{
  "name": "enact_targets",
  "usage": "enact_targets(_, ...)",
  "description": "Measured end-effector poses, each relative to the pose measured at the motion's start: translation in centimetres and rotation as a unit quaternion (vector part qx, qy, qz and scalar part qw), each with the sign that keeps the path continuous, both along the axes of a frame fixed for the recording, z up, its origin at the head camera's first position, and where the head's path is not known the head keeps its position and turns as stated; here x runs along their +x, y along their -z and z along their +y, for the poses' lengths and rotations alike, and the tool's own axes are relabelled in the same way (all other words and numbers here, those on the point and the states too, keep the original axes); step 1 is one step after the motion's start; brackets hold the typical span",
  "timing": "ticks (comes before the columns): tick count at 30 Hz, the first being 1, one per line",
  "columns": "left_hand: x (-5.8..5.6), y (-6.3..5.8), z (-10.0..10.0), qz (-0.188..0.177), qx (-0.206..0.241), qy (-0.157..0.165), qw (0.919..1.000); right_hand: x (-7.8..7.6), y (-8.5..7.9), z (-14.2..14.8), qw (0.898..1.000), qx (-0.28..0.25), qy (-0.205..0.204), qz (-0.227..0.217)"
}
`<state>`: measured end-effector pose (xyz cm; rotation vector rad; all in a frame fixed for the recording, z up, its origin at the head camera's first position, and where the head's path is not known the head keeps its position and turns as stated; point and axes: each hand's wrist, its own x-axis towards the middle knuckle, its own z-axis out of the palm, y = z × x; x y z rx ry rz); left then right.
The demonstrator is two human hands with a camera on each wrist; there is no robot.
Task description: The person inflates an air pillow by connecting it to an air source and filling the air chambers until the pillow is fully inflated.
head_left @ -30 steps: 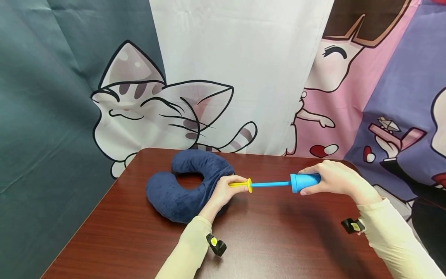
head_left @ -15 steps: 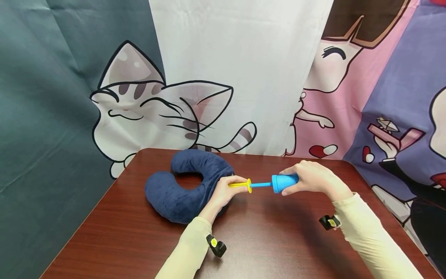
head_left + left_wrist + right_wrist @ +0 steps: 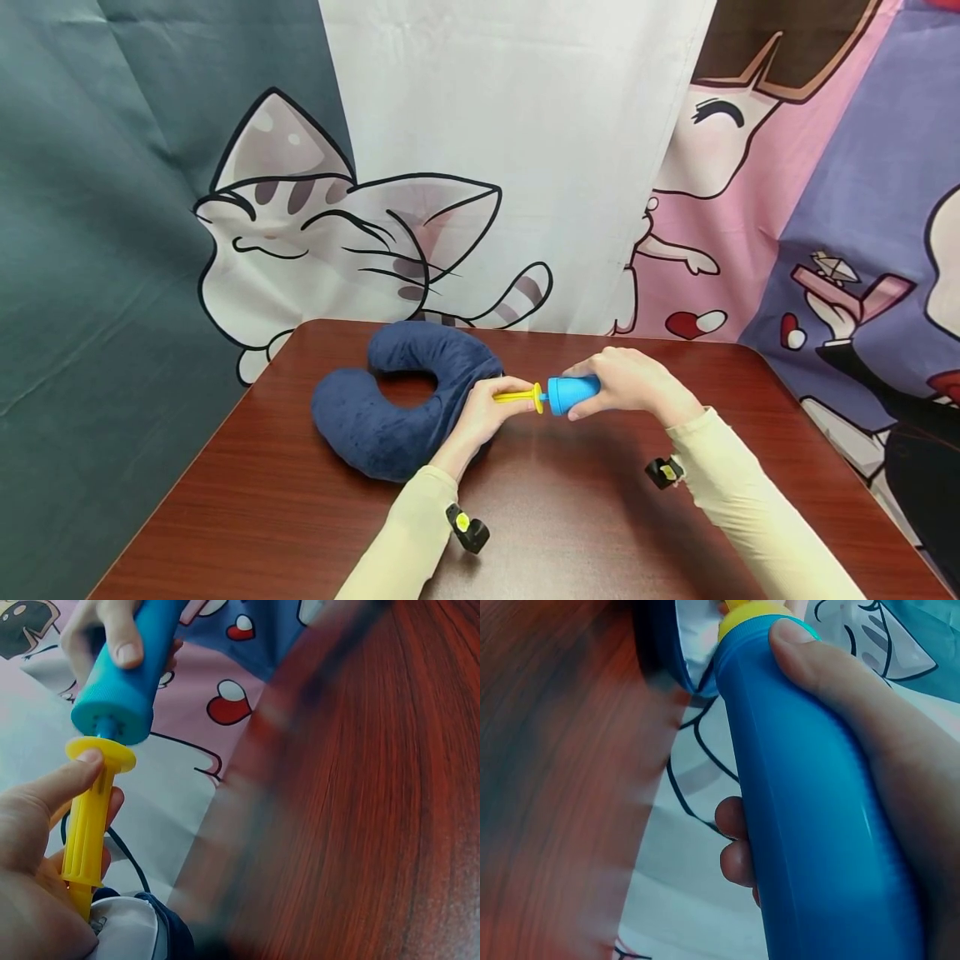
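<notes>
A hand air pump spans both hands above the table. My left hand (image 3: 478, 412) grips its yellow nozzle (image 3: 88, 825), thumb just below the round flange. Around the blue barrel (image 3: 572, 395) my right hand (image 3: 634, 387) is wrapped, with the thumb lying near the barrel's end in the right wrist view. Only a short stretch of the blue rod (image 3: 107, 727) shows between flange and barrel. Left of the hands lies a navy U-shaped neck pillow (image 3: 397, 425). The nozzle's lower end overlaps the pillow's pale panel (image 3: 124, 930) in the left wrist view; its tip is hidden.
Everything is over a reddish-brown wooden table (image 3: 247, 500). Behind its far edge hangs a printed cloth backdrop (image 3: 510, 150) with cartoon figures. A small black camera (image 3: 467, 528) is on the left wrist, and another black camera (image 3: 664, 472) is on the right.
My right hand has slid the blue barrel leftward toward the yellow nozzle, so the long exposed rod has nearly vanished inside. The left hand and the neck pillow have stayed in place.
</notes>
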<state>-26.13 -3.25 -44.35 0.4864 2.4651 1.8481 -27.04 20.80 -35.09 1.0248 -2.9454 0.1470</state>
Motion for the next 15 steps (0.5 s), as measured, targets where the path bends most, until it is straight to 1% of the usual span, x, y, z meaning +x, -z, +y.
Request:
enact_targets(5, 0.1, -0.1, 0.0, 0.009, -0.008, 0.004, 0.9999, -0.1, 0.4, -1.0, 1.000, -0.007, -0.015, 0.005)
enact_targets(9, 0.0, -0.1, -0.1, 0.021, -0.020, 0.004, 0.9996, 0.1, 0.7, -1.1, 1.000, 0.001, -0.009, 0.004)
enact_targets(12, 0.0, 0.0, -0.1, 0.029, -0.033, 0.007, 0.9990, 0.5, 1.0, -0.7, 1.000, 0.016, -0.008, -0.021)
enact_targets(15, 0.0, -0.1, -0.2, 0.027, -0.044, 0.012, 0.9986, 1.0, 1.0, -0.1, 0.998, 0.028, -0.012, -0.059)
